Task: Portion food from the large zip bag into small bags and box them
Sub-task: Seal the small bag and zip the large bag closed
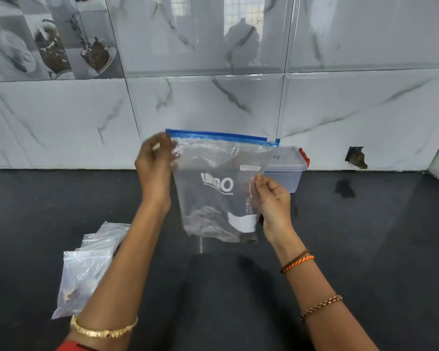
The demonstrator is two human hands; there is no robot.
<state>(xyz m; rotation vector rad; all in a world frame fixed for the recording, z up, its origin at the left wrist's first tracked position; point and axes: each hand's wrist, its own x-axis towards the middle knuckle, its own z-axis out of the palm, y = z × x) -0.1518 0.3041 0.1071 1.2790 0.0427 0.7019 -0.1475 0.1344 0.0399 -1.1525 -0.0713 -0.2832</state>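
A: Centre frame, the large zip bag (213,188) is up in the air, held upright above the dark counter (365,249). Clear, crinkled plastic, a blue zip strip along the top, white lettering across the front, a white patch low on the right.

B: And the grip?

A: The left hand (153,168) pinches the top left corner just under the blue strip, fingers curled onto the plastic. The right hand (271,201) pinches the right edge lower down, thumb and fingertips closed on the film.

B: Anything inside it?

A: Some dark bits sit along the bottom; the blur makes it hard to say more.

B: Widen out for me.

A: Behind the bag, partly hidden by it, a clear plastic box (287,168) with a red clip on its right end stands on the counter against the wall. Down on the left, small bags (86,267) lie on the counter in a loose overlapping pile, clear and glossy, with the left forearm crossing over their right side.

B: Surfaces?

A: The counter is matte black stone, with a darker stain off to the right. The wall (74,117) is glossy white marble-look tile with grey veins.
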